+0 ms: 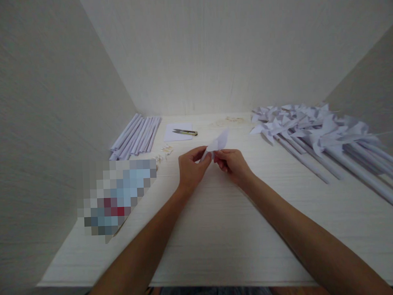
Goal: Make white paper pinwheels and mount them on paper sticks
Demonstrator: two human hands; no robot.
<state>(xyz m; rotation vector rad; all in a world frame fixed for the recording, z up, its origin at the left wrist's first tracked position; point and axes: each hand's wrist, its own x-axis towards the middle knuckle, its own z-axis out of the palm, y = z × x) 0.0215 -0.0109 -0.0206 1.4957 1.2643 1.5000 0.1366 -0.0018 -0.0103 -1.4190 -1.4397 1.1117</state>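
My left hand [193, 168] pinches a piece of white folded paper [219, 141] between thumb and fingers above the middle of the table. From the other side, my right hand [233, 164] grips the paper's lower edge with closed fingertips. One part of the paper curls up to a point, and its lower part is hidden by my fingers. Behind my hands, a pair of thread snips [185, 132] lies on a stack of white paper squares [170, 133]. Small pale sticks or scraps [166, 150] lie left of my left hand.
Rolled white paper tubes [138, 134] lie in a bundle at the back left. A blurred-out item [127, 193] is in front of them. Several paper pinwheels on sticks [321, 132] are piled at the right. Thin tan bits [232, 119] lie near the back wall [193, 53].
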